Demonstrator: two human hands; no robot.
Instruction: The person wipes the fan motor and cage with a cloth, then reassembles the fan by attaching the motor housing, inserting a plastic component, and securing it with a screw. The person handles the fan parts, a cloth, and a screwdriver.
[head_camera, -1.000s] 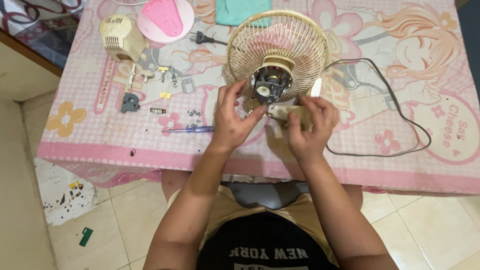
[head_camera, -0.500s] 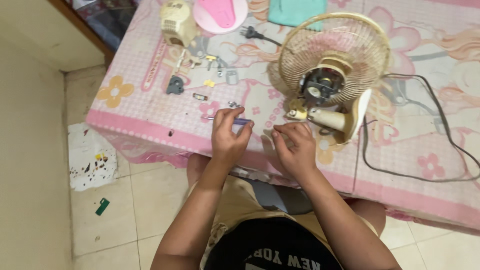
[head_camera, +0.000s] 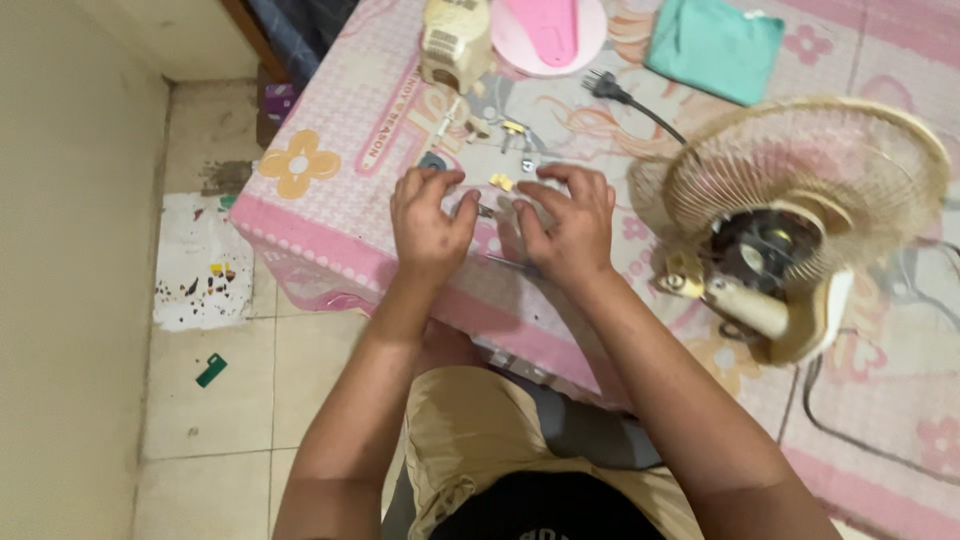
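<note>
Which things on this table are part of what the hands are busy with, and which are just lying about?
In hand:
left hand and right hand, over the small loose parts
thin tool under the right hand
opened fan beside them

Lying about:
teal cloth
pink round piece
cream housing
black plug
green scrap on the floor

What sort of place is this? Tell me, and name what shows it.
Probably a home room used for a small repair: a table under a pink patterned cloth, a tiled floor, and a part-dismantled fan with small parts by the hands.
</note>
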